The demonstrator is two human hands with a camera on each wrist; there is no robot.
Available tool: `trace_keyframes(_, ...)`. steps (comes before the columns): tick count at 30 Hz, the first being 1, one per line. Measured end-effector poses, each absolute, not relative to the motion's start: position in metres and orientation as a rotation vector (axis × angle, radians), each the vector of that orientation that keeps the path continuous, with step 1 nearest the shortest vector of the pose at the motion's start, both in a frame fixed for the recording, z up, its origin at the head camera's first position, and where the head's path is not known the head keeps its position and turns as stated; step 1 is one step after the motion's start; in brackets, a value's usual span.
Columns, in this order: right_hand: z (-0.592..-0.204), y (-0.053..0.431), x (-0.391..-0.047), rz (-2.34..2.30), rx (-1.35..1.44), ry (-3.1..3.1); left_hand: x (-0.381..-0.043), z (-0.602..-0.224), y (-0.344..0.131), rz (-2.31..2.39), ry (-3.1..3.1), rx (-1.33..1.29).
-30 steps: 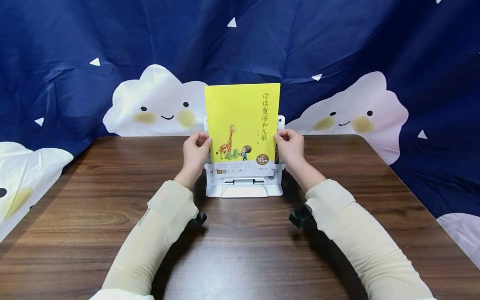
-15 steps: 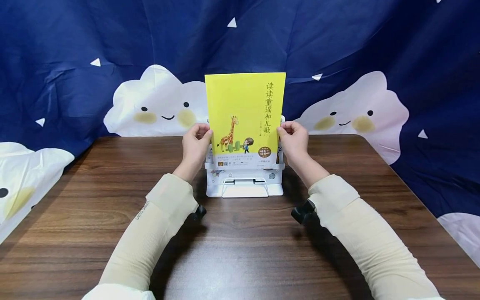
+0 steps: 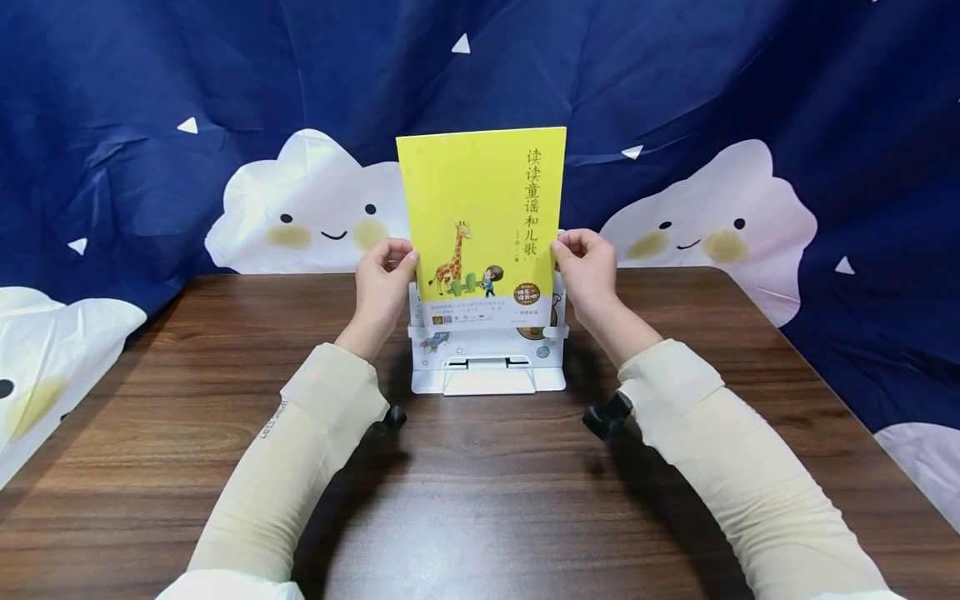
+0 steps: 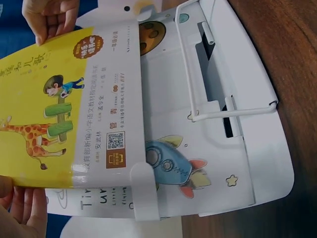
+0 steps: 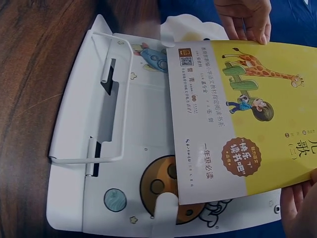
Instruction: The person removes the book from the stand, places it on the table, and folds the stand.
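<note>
A yellow children's book (image 3: 487, 208) with a giraffe and a child on its cover stands upright in front of a white book stand (image 3: 487, 350). My left hand (image 3: 381, 283) pinches the book's left edge, thumb on the front cover. On the opposite edge my right hand (image 3: 588, 267) holds it in the same way. In the left wrist view the book's white lower band (image 4: 116, 104) overlaps the stand's printed back panel (image 4: 198, 163). The stand's wire holder (image 5: 128, 99) and small white side clip (image 5: 166, 213) show below the book.
The stand rests on a dark wood-grain table (image 3: 480, 475). Behind the table hangs a blue cloth (image 3: 480, 75) printed with smiling clouds. A black wrist device (image 3: 609, 417) hangs under the right sleeve, with another under the left.
Both hands have raised the yellow book against the stand and brought it somewhat closer. More of the stand's printed lower panel now shows beneath it.
</note>
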State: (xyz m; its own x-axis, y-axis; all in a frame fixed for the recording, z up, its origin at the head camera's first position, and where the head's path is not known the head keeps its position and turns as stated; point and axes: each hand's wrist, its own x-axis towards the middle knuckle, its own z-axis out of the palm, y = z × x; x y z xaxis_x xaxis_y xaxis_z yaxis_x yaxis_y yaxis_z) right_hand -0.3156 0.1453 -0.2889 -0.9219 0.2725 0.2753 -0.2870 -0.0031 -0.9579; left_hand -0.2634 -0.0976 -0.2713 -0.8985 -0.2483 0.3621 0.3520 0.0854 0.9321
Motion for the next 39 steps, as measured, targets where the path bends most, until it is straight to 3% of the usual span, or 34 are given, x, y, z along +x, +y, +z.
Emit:
trace_keyframes(3, -0.282, 0.14, -0.312, 1.912, 0.018, -1.908, -0.263, -0.269, -0.099, -1.845, -1.946, -0.125)
trace_keyframes(5, -0.253, 0.125, -0.277, 1.826, -0.04, -1.972, -0.263, -0.267, -0.1, -1.842, -1.947, -0.136)
trace_keyframes(9, -0.241, 0.12, -0.266, 1.845, -0.023, -1.973, -0.262, -0.263, -0.102, -1.86, -1.932, -0.148)
trace_keyframes(25, -0.232, 0.108, -0.264, 1.885, 0.007, -1.971, -0.257, -0.255, -0.118, -1.931, -1.901, -0.113)
trace_keyframes(39, -0.252, 0.089, -0.269, 1.942, -0.004, -2.045, -0.245, -0.264, -0.145, -2.055, -1.861, -0.019)
